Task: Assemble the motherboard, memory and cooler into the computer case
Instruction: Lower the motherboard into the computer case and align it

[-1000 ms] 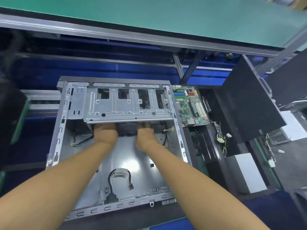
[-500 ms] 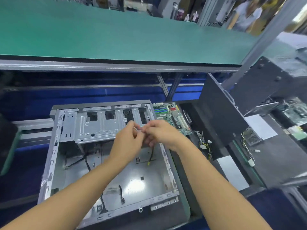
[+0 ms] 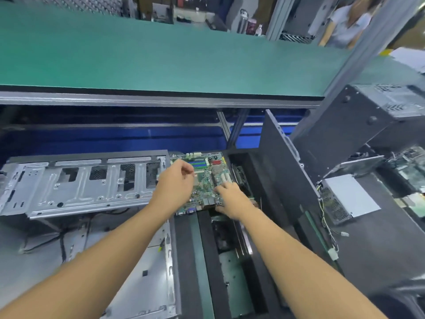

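The open grey computer case (image 3: 76,189) lies flat at the left, its drive cage at the far end and loose black cables on its floor. Just right of the case a green motherboard (image 3: 208,171) rests in a dark holder. My left hand (image 3: 176,185) hovers over the board's left part, fingers loosely curled, holding nothing I can see. My right hand (image 3: 232,199) lies on the board's near right corner, fingers spread on it and thumb at its near edge. No memory or cooler can be made out.
A black side panel (image 3: 282,171) stands tilted right of the motherboard. Further right are a power supply (image 3: 345,199) with loose wires and another black case (image 3: 358,125). A green-topped shelf (image 3: 161,65) runs across the back. A person stands far right.
Both hands left the case interior, met briefly above the case, then moved right onto the motherboard. The view has swung right and upward.
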